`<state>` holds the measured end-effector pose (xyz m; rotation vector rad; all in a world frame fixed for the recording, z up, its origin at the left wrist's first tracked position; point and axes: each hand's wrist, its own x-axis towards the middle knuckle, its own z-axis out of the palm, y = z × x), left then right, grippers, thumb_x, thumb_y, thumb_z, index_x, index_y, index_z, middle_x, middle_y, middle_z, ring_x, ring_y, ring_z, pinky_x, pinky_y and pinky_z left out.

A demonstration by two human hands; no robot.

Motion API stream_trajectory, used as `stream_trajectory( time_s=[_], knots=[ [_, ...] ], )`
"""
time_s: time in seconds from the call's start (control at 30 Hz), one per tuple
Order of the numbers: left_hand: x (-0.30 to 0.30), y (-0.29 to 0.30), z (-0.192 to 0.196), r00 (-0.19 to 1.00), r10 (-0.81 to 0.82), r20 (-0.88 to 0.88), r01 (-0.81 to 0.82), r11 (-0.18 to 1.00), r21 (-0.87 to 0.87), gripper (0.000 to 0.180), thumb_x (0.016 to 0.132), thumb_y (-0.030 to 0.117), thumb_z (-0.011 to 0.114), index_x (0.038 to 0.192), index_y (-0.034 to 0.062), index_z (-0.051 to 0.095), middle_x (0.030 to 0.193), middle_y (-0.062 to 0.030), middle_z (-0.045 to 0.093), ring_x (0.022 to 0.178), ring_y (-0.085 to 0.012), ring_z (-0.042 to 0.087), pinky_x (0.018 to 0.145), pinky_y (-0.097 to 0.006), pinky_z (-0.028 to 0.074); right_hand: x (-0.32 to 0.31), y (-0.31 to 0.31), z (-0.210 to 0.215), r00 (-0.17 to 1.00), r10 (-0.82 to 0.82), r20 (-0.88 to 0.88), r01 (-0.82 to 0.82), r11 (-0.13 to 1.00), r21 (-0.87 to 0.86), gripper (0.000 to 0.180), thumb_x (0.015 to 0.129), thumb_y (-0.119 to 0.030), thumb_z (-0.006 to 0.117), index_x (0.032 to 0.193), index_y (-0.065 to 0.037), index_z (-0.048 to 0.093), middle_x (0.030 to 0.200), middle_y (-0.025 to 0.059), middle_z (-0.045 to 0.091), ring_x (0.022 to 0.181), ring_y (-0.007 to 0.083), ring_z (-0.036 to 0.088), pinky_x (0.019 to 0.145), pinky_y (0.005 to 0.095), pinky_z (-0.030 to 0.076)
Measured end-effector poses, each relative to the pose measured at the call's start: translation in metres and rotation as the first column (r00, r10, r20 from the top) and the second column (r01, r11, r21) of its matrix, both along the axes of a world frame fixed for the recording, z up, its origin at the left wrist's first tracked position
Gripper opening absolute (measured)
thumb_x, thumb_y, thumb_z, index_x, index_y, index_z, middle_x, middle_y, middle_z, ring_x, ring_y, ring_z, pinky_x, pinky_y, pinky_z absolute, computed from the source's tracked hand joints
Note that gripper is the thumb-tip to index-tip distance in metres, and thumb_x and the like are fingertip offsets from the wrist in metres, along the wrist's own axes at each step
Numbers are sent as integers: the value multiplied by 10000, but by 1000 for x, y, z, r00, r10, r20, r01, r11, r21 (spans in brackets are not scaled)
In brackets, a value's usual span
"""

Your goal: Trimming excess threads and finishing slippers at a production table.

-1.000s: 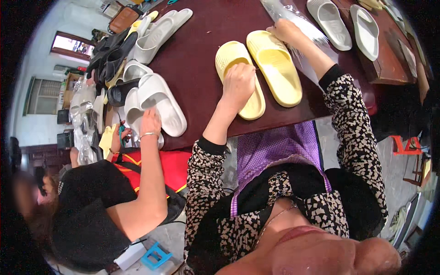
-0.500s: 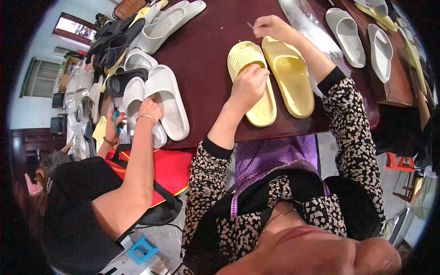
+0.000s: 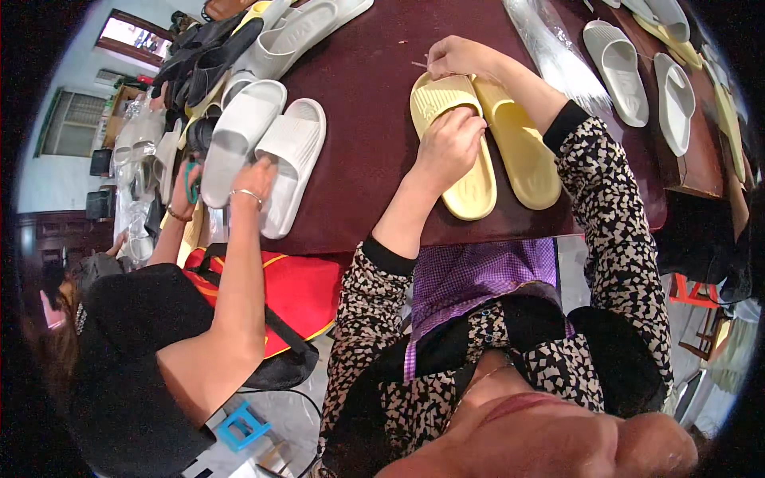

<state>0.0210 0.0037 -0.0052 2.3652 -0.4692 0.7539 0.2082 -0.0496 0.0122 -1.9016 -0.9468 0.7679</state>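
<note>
A pair of yellow slippers lies side by side on the dark red table, the left slipper (image 3: 470, 187) next to the right slipper (image 3: 527, 163). My left hand (image 3: 453, 150) is closed at the strap of the left slipper, fingertips tucked by its foot opening; what they pinch is hidden. Over the toe ends, my right hand (image 3: 466, 59) pinches a thin pale strip (image 3: 418, 64), whose end sticks out to the left. My right wrist and forearm cross above the right slipper and hide part of its strap.
At left a co-worker's hand (image 3: 253, 177) holds a white slipper (image 3: 293, 159) beside another; their other hand has green-handled scissors (image 3: 191, 182). Piled slippers line the table's left. A bundle of clear strips (image 3: 558, 60) and grey slippers (image 3: 617, 72) lie to the right.
My right hand has come left and nearer, down to the slippers' toe ends. My left hand stays at the left slipper's strap. The co-worker's white slippers have shifted and turned.
</note>
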Motion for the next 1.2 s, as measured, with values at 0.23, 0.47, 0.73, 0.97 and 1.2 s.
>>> stream_trajectory(
  time_s=[0.23, 0.47, 0.73, 0.97, 1.2],
  knots=[
    [3, -2, 1, 985, 34, 171, -17, 995, -102, 157, 759, 20, 578, 913, 21, 611, 896, -117, 593, 818, -283, 591, 713, -379, 494, 0, -25, 7, 971, -167, -171, 212, 932, 296, 90, 847, -116, 596, 844, -28, 613, 781, 27, 613, 710, 99, 536, 671, 239, 447],
    [13, 24, 39, 965, 258, 36, -226, 899, -376, 203, 768, -21, 553, 961, -4, 614, 879, -143, 621, 782, -247, 617, 668, -336, 503, -32, -50, 25, 1000, 11, 8, -14, 869, 494, 82, 881, -95, 577, 861, -20, 605, 801, 11, 609, 741, 90, 545, 721, 232, 454],
    [31, 28, 52, 919, -97, -382, -219, 680, -700, 125, 816, 34, 594, 907, -43, 629, 740, -63, 629, 645, -92, 576, 591, -250, 467, -64, -60, 41, 992, -107, -66, 126, 835, 536, 94, 889, -109, 573, 866, -25, 610, 811, 2, 610, 750, 77, 539, 726, 224, 449],
    [26, 31, 51, 903, -188, -388, -225, 562, -796, 124, 872, 103, 594, 927, 0, 635, 730, 6, 592, 592, -24, 498, 525, -165, 401, -78, -71, 55, 917, -357, -180, 399, 820, 411, 78, 873, -117, 594, 876, -44, 624, 811, -25, 608, 778, 46, 534, 723, 212, 443],
    [25, 29, 53, 941, -131, -313, -214, 487, -847, 102, 869, 89, 603, 918, 4, 633, 725, 3, 593, 575, -21, 484, 505, -158, 388, -71, -73, 40, 943, -301, -145, 333, 827, 452, 74, 871, -120, 595, 884, -55, 629, 811, -45, 603, 775, 30, 530, 715, 205, 443]
  ],
)
